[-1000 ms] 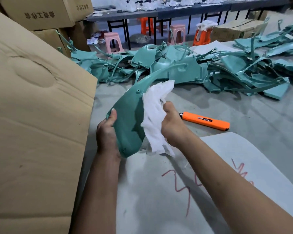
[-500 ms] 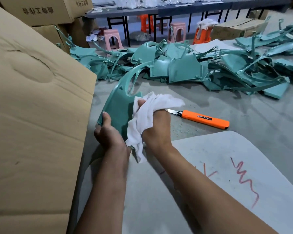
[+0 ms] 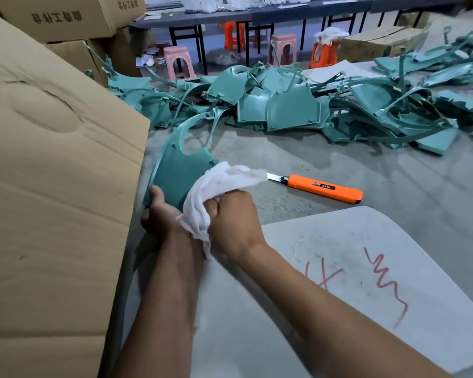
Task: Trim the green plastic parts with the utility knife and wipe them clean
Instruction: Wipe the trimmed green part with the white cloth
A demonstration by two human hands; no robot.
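My left hand [image 3: 159, 211] grips the near end of a curved green plastic part [image 3: 175, 170], which slants away from me over the grey floor. My right hand [image 3: 232, 216] holds a bunched white cloth [image 3: 216, 192] against the part's near face. An orange utility knife [image 3: 322, 188] lies on the floor just right of the cloth, its blade out and pointing left. A large heap of green plastic parts [image 3: 292, 107] spreads across the floor beyond.
A big cardboard box [image 3: 52, 200] stands close on my left, with more boxes [image 3: 60, 17] behind it. A pale board [image 3: 352, 268] with red scribbles lies under my right forearm. Pink and orange stools [image 3: 178, 61] and dark tables [image 3: 257, 12] stand at the back.
The green part has tipped from upright to slanting away and lower. My right hand slid the cloth down toward the part's near end, close to my left hand. The knife has not moved.
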